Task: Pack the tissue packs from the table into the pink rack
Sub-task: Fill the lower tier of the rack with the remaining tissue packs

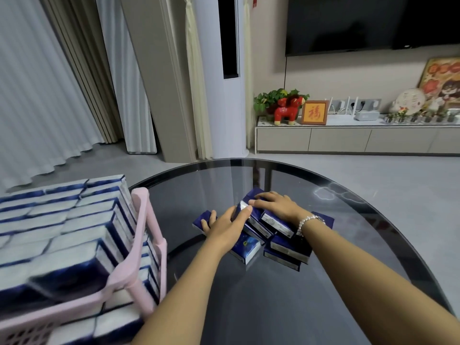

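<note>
My left hand (225,226) lies on the pile of packs (271,235) at the middle of the table (348,282), fingers curling over the left side, thumb pressed to one raised pack. My right hand (273,204) rests over the pile's far top, fingers bent round that same pack (251,215). Roughly eight loose packs show, though overlap hides the exact count; one rack (146,235) stands left, already stacked full.
</note>
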`<state>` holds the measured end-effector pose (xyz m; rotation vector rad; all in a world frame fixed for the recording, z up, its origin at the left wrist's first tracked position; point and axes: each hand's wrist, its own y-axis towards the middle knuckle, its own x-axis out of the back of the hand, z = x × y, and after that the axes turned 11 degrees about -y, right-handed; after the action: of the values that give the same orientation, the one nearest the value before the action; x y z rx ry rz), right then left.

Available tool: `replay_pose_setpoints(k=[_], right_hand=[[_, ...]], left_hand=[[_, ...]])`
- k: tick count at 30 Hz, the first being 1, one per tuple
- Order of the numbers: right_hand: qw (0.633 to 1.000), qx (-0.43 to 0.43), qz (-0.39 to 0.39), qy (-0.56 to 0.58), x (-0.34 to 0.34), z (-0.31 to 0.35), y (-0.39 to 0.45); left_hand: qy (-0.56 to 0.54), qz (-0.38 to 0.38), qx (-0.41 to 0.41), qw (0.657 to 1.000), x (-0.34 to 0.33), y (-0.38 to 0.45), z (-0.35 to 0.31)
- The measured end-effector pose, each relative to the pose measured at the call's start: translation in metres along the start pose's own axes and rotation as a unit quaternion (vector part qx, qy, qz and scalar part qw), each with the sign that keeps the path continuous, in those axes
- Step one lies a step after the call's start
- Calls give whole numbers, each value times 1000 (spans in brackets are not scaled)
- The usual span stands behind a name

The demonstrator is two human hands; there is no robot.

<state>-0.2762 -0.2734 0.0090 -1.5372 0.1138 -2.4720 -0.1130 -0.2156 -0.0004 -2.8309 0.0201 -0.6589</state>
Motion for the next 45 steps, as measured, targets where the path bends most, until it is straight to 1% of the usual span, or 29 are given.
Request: replay_pose_setpoints(k=[7, 10, 12, 15, 18, 22, 25, 26, 28, 31, 32, 34, 35, 36, 38, 40, 42, 45], right_hand=[[999, 28, 18, -15, -18, 6, -72], [999, 30, 11, -6, -25, 9, -102], [1000, 25, 0, -1, -30, 12, -121], [998, 28, -36, -36, -34, 20, -145], [993, 57, -85, -58, -46, 34, -163], [981, 83, -173, -27, -74, 49, -189], [963, 88, -254, 0, -87, 54, -208], [958, 92, -271, 13, -89, 56, -213], [957, 96, -272, 22, -93, 59, -223], [963, 89, -247, -56, -100, 57, -232], [963, 87, -246, -61, -101, 56, -234], [961, 85, -264, -21, -102, 57, -237], [958, 83, -274, 6, -102, 58, -238], [957, 78, -279, 32, -102, 61, -239], [953, 72, -284, 85, -103, 66, -241], [947, 73, -279, 143, -102, 71, -245], [932, 73, -270, 229, -100, 75, -250], [897, 43, -258, 355, -95, 82, -254]], left_hand=[[-8, 0, -9, 1000, 0, -81, 22], [-11, 5, -10, 1000, 0, -113, 26], [-14, 7, -33, 999, 1, -131, 27], [-34, -1, -84, 996, 4, -152, 32], [-44, -19, -99, 994, 5, -169, 42], [-4, -57, -112, 992, 9, -189, 63], [7, -62, -100, 993, 17, -203, 70], [1, -63, -94, 994, 20, -207, 71], [0, -65, -80, 995, 23, -216, 73], [51, -73, -45, 995, 28, -227, 75], [65, -73, -28, 995, 29, -230, 75], [70, -63, 2, 996, 32, -233, 76], [54, -54, 14, 997, 32, -232, 76], [24, -47, 23, 998, 32, -232, 76], [-71, -46, 23, 996, 32, -233, 75], [-169, -55, 9, 984, 34, -235, 71], [-259, -56, 11, 964, 39, -242, 67], [-283, -79, 6, 956, 49, -250, 72]])
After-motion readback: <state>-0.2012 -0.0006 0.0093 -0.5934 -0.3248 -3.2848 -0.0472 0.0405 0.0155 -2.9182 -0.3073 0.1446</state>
